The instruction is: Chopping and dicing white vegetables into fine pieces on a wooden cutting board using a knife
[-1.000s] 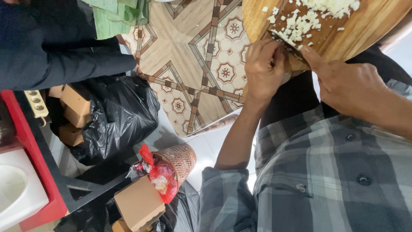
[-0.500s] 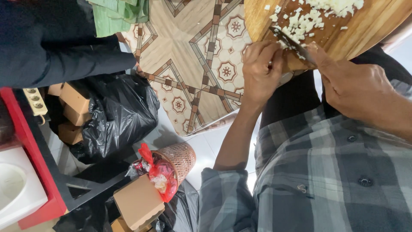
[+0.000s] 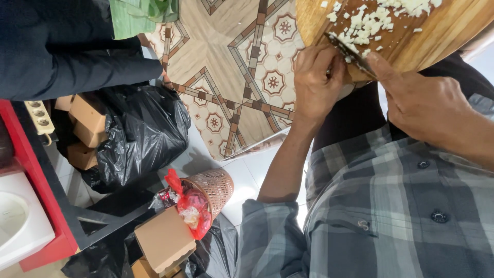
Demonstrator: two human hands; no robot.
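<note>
A round wooden cutting board (image 3: 411,46) lies at the top right with a heap of chopped white pieces (image 3: 370,20) on it. A dark knife (image 3: 350,51) slants across the board's near edge through the pieces. My left hand (image 3: 316,85) is curled over the blade's far end, knuckles toward me. My right hand (image 3: 422,103) comes in from the right, its forefinger stretched along the blade; the handle is hidden under it. My grey checked shirt fills the lower right.
Another person's dark sleeve (image 3: 62,56) crosses the top left beside green leaves (image 3: 139,15). A patterned mat (image 3: 231,77) lies under the board. Below are black bags (image 3: 139,134), cardboard boxes (image 3: 164,239), a woven basket (image 3: 213,185) with red plastic, and a red shelf edge (image 3: 31,170).
The knife and both hands have shifted slightly up over the chopped pieces. The other person's sleeve has stayed in place.
</note>
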